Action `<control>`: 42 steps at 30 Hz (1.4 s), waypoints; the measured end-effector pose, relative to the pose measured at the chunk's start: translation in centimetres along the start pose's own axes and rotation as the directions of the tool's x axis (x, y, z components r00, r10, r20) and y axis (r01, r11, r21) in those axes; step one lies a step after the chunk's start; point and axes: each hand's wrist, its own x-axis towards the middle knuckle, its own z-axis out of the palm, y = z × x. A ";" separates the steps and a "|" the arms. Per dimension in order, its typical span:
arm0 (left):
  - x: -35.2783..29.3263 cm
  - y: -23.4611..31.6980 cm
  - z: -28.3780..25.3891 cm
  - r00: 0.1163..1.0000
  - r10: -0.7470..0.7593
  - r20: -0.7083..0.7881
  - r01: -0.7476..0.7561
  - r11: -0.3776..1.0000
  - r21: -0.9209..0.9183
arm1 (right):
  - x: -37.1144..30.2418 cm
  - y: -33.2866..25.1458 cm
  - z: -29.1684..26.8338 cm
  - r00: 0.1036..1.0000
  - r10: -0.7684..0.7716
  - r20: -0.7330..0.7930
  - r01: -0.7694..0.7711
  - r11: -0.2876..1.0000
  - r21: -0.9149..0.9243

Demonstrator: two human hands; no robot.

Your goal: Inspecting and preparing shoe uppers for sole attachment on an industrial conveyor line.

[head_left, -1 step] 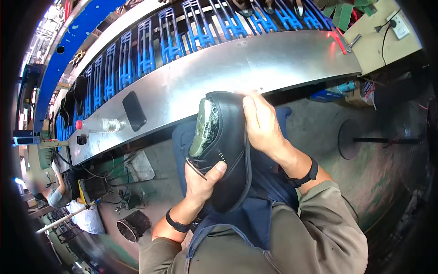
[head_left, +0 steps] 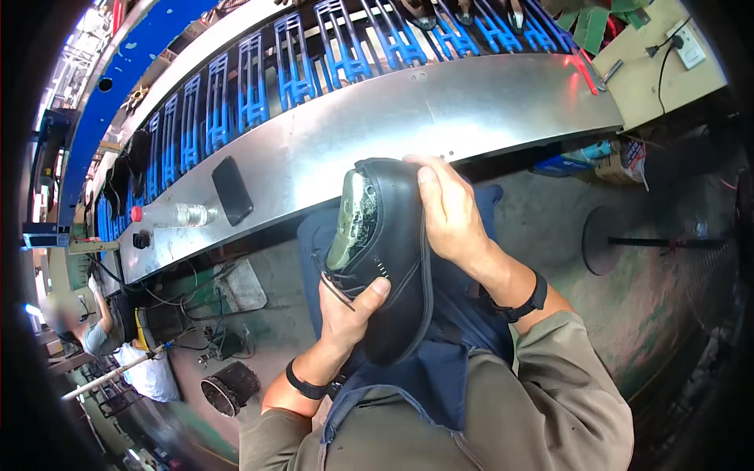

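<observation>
A black leather shoe point(head_left: 400, 235) stands tilted above my lap, its heel end up near the bench edge. A glossy green shoe last point(head_left: 353, 220) fills its opening. My left hand point(head_left: 345, 310) is closed round the lower left part of the shoe, thumb on top beside a row of light stitches. A dark lace end point(head_left: 338, 292) hangs over that hand. My right hand point(head_left: 452, 208) lies against the shoe's right side near the heel, fingers stretched out and touching its edge. The far sides of the shoe are hidden.
Ahead runs a metal bench point(head_left: 338, 149) with a dark phone point(head_left: 232, 191) and a clear bottle point(head_left: 173, 215). Behind it stands a rack of blue prongs point(head_left: 294, 67). A black bucket point(head_left: 230, 388) is on the floor at left. Another person point(head_left: 98, 337) is at far left.
</observation>
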 end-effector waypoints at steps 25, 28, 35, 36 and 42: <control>44.1 -3.4 -28.5 0.908 0.390 -0.156 0.039 0.291 0.956 | 40.7 28.6 1.6 0.937 0.306 -0.167 -0.347 0.780 -0.521; 37.5 -1.2 -23.5 0.918 0.366 0.153 -0.221 0.152 0.963 | 37.1 24.9 0.4 0.922 0.364 -0.134 -0.388 0.858 -0.336; 24.5 10.2 -8.7 0.832 0.224 0.508 -0.541 0.128 0.831 | 15.0 17.5 -12.9 0.744 0.576 0.339 -0.557 0.254 0.791; 24.1 11.9 -6.3 0.745 0.308 0.592 -0.654 0.160 0.739 | 12.4 18.2 -14.0 0.714 0.624 0.317 -0.582 0.278 0.764; 24.2 22.2 6.1 0.193 0.566 0.801 -0.893 -0.238 0.383 | 4.3 15.9 -11.9 0.948 0.092 -0.304 -0.236 0.846 -0.478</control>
